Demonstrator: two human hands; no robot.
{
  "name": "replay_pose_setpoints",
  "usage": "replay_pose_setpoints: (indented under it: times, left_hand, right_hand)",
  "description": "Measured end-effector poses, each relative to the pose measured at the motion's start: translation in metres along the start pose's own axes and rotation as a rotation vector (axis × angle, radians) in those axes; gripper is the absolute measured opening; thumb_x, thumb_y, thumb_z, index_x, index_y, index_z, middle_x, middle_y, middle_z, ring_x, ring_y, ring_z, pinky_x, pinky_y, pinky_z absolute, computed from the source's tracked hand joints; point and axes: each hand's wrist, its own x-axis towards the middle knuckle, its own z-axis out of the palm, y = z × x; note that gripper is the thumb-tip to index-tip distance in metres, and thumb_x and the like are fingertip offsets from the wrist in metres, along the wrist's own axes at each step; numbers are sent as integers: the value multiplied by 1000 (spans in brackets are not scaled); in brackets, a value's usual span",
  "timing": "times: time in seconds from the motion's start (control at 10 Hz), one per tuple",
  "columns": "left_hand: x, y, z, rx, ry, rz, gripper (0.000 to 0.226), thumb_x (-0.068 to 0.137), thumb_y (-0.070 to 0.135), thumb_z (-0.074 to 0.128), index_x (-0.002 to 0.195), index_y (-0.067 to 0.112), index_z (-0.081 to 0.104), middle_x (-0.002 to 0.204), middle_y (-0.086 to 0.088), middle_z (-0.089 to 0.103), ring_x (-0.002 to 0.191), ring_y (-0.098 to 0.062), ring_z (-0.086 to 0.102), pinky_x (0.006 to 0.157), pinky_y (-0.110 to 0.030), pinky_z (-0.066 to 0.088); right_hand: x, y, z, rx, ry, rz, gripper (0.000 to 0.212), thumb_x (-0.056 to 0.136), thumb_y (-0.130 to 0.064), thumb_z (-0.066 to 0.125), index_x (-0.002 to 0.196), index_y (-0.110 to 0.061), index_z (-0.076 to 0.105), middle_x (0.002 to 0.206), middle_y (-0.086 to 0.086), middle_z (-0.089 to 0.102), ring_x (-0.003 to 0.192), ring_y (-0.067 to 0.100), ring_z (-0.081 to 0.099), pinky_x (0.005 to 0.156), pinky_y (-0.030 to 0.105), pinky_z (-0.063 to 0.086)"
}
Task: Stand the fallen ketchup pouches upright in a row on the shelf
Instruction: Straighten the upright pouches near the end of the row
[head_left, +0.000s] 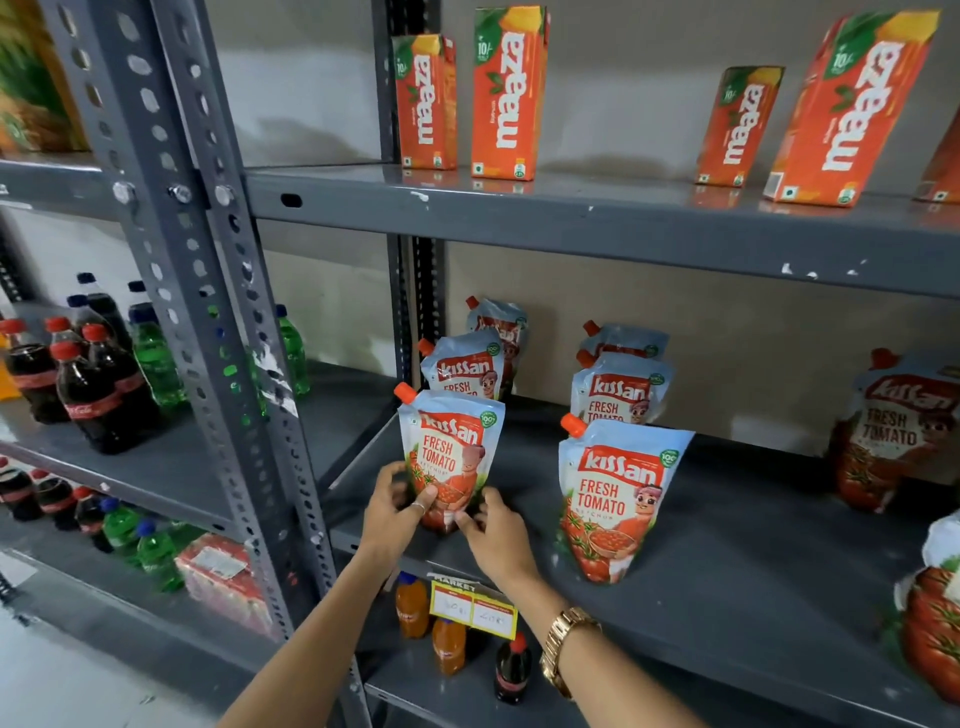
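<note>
Both hands close on the base of one glossy, soft plastic ketchup pouch (451, 457), pale blue above and red below, with an orange screw cap at its top left corner. The left hand (396, 501) pinches the lower left edge, a ring on one finger; the right hand (492, 535), a gold metal watch (563, 649) on its wrist, presses the lower right edge. The pouch stands upright at the near left of a smooth, dark grey painted metal shelf (727, 561).

Two more upright pouches (467, 366) line up behind it toward the far wall. To the right a second file of three pouches (615, 499) stands upright, the nearest one broad and slightly creased. Farther right another pouch (898, 431) leans back against the wall, blurred, and one more (935, 613) lies at the right edge of the view.

On the chipped shelf above stand rectangular orange cardboard juice cartons (509, 93). A perforated grey steel upright (208, 312) divides off the left bay, which holds dark cola bottles (88, 384) and green plastic bottles (156, 358). A yellow price tag (472, 608) hangs on the shelf's near lip. The wall behind is plain beige.
</note>
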Motion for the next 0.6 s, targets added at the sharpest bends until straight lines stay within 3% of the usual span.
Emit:
replay_pose_setpoints:
  times: [0.2, 0.5, 0.6]
  left_hand:
    - [2, -3, 0, -46, 6, -30, 42, 81, 14, 66, 117, 18, 44, 108, -5, 59, 99, -18, 56, 72, -19, 45]
    - [4, -1, 1, -173, 9, -135, 60, 80, 17, 67, 132, 16, 37, 121, -5, 53, 111, -21, 51, 87, -29, 43]
    - [-6, -1, 3, -143, 71, -120, 60, 81, 21, 66, 133, 15, 37, 128, -9, 53, 117, -26, 50, 93, -34, 40]
  right_hand:
    - [4, 0, 0, 34, -16, 42, 33, 90, -22, 57, 120, -12, 52, 123, 12, 63, 117, 24, 57, 97, 38, 49]
    - [-18, -1, -6, 88, 53, 132, 40, 92, -20, 54, 130, -8, 50, 128, 10, 61, 118, 20, 57, 96, 29, 46]
    - [-31, 4, -11, 70, 107, 127, 35, 92, -23, 54, 124, -10, 55, 122, 9, 65, 112, 19, 60, 87, 23, 48]
